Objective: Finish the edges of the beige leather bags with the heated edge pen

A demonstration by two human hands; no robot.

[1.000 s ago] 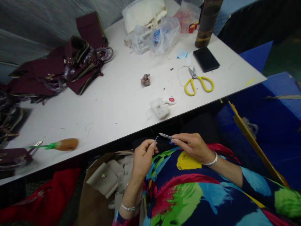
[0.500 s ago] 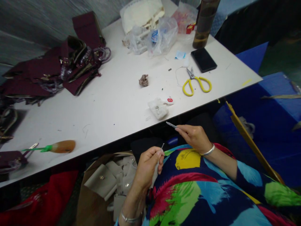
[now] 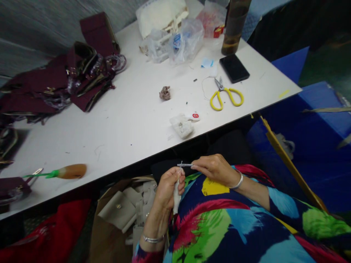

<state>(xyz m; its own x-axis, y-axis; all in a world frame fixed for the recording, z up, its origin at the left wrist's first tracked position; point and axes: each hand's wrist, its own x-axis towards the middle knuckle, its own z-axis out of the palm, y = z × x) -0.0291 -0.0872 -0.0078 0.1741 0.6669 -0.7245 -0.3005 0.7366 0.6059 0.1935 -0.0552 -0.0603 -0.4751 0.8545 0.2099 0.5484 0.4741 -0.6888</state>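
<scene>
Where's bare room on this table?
The widest mostly bare patch of white tabletop lies between the maroon bags and the crumpled brown wad; a smaller one lies right of the yellow-handled scissors. The far end is crowded, around the clear plastic bag.

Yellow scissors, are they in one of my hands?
No, the yellow scissors lie on the white table, near the black phone.

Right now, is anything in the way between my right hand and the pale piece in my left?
Nothing visible blocks it: only the slim metal tool in your right hand spans the gap, its tip at the fingertips of your left hand, which holds the pale piece.
</scene>
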